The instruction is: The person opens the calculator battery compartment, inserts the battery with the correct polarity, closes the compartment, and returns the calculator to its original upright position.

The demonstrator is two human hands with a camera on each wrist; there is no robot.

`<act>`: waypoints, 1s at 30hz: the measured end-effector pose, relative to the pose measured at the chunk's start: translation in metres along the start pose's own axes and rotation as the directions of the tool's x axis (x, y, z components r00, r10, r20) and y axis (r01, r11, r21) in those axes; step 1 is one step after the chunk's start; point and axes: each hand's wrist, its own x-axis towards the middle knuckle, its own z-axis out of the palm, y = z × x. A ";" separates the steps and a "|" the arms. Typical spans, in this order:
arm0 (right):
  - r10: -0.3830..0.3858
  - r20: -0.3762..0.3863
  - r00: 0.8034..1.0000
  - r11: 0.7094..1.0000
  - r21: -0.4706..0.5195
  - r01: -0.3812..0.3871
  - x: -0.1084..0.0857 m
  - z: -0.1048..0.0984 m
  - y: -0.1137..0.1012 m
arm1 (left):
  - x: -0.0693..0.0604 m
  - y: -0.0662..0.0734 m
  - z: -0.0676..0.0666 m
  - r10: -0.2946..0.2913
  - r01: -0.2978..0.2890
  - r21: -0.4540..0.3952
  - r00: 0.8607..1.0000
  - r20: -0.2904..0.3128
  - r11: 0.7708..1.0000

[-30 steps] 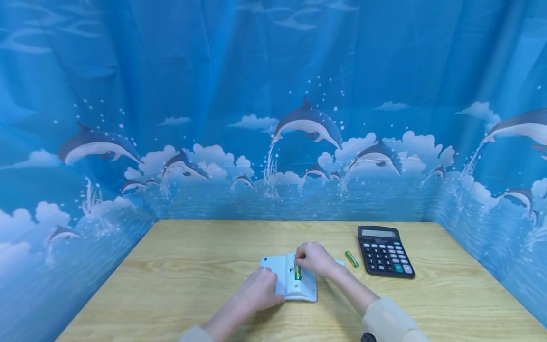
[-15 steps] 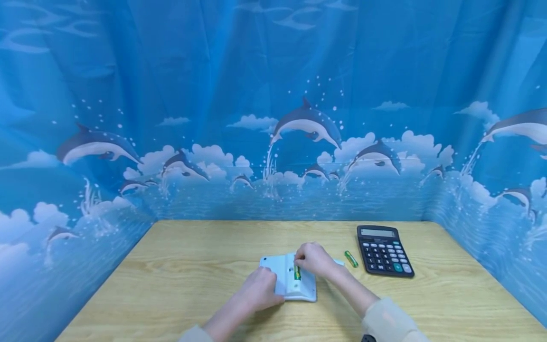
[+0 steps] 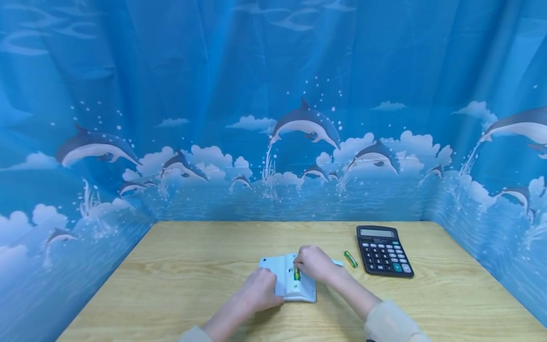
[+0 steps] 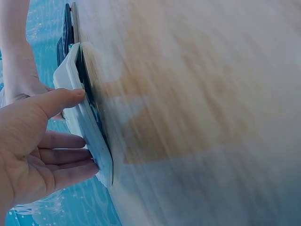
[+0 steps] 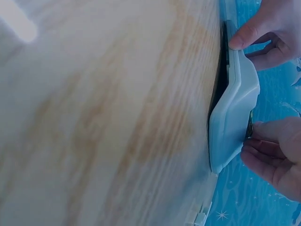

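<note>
Currently at work with both hands on the device (image 3: 290, 288), near the middle of the wooden table (image 3: 192, 266). Gripping it by the left and near edge with the left hand (image 3: 259, 289), thumb against the rim and fingers curled in toward it. Lying slot side up, pale blue, with a dark underside showing beneath the rim in both wrist views.

Pinching the far end of the green battery (image 3: 297, 274) with the right hand (image 3: 315, 262), thumb and fingertips close together; hard to tell how much of that end is covered. Set lengthwise in the slot of the device, with near end in plain sight.

Partly hidden behind the right hand, a pale piece (image 3: 339, 262). Farther right, a loose battery (image 3: 350, 259), also green, lying aslant on the table and untouched by either hand. Just beside it, a black calculator (image 3: 384, 251), keys up, display at the far end, with a green key and a light one at the near right corner.

On both forearms, pale sleeves (image 3: 393, 320). Behind the table and along its sides, a blue backdrop (image 3: 213, 95) printed with dolphins, clouds and water.
</note>
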 end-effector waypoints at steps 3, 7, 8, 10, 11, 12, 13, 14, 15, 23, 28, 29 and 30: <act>0.018 0.009 1.000 1.000 -0.002 -0.018 0.001 0.001 -0.001 | -0.001 0.000 0.000 0.002 -0.002 0.004 1.000 -0.010 1.000; 0.121 0.043 0.992 0.990 0.073 -0.124 0.004 0.000 -0.003 | -0.002 0.000 0.000 0.019 -0.019 0.017 0.999 -0.033 1.000; 0.155 0.057 0.986 0.982 0.098 -0.160 0.005 0.000 -0.003 | -0.003 0.000 0.000 0.023 -0.023 0.020 0.999 -0.037 1.000; 0.213 0.093 0.973 0.964 0.144 -0.225 0.007 0.000 -0.003 | -0.003 0.000 -0.001 0.023 -0.023 0.017 0.999 -0.035 1.000; 0.240 0.113 0.964 0.952 0.165 -0.257 0.008 0.000 -0.003 | -0.003 0.000 -0.001 0.024 -0.023 0.015 0.999 -0.035 1.000; 0.262 0.129 0.956 0.942 0.180 -0.283 0.009 0.000 -0.003 | -0.003 0.000 -0.001 0.019 -0.018 0.012 0.999 -0.027 1.000; 0.277 0.142 0.950 0.934 0.190 -0.301 0.010 -0.001 -0.002 | -0.003 0.000 -0.002 0.013 -0.013 0.005 1.000 -0.020 1.000; 0.291 0.154 0.944 0.927 0.197 -0.318 0.010 -0.001 -0.002 | -0.003 0.001 -0.002 0.010 -0.010 0.003 1.000 -0.014 1.000; 0.300 0.165 0.939 0.922 0.204 -0.330 0.011 -0.001 -0.002 | -0.003 0.001 -0.002 0.005 -0.005 -0.001 1.000 -0.007 1.000; 0.342 0.201 0.918 0.876 0.286 -0.389 0.011 -0.002 0.000 | -0.003 0.002 -0.002 0.006 -0.006 0.009 1.000 -0.023 1.000; 0.353 0.198 0.914 0.852 0.335 -0.402 0.009 0.000 0.002 | -0.002 0.001 -0.001 0.003 -0.002 0.020 1.000 -0.019 1.000; 0.355 0.198 0.914 0.848 0.343 -0.404 0.009 0.000 0.003 | -0.001 0.001 -0.001 -0.002 0.002 0.014 1.000 -0.012 1.000; 0.355 0.195 0.914 0.846 0.350 -0.403 0.009 0.000 0.003 | -0.001 0.001 0.000 -0.007 0.007 0.006 1.000 -0.005 1.000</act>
